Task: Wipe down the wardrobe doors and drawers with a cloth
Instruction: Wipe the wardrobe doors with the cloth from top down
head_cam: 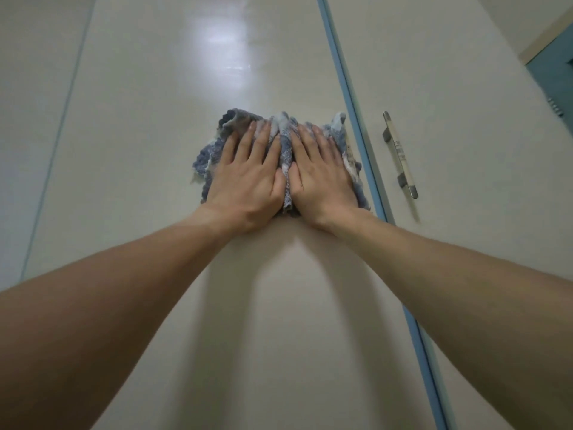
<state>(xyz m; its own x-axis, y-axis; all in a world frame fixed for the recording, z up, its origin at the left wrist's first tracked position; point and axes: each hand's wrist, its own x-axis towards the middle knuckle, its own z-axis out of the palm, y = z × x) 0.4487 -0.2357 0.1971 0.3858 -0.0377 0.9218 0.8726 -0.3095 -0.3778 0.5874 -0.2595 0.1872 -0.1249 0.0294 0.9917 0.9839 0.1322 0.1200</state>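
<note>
"Head view, starting at the left edge: what shows?"

"A pale side panel, then a thin seam, then the wide glossy wardrobe door with a bright patch of glare high up."

"And the cloth?"

"The blue-and-white cloth lies bunched against that door, near its right edge. The left hand presses flat on its left part, fingers straight and a little spread, curled round nothing. The right hand presses flat on the right part in the same way. The thumbs are close together, and a ridge of cloth stands up between them."

"Right of the hands?"

"A blue strip runs along the door's edge, just beside the cloth. Past it is the next door with a metal bar handle, apart from the cloth. In the far right corner there is something teal; I cannot tell what it is."
</note>
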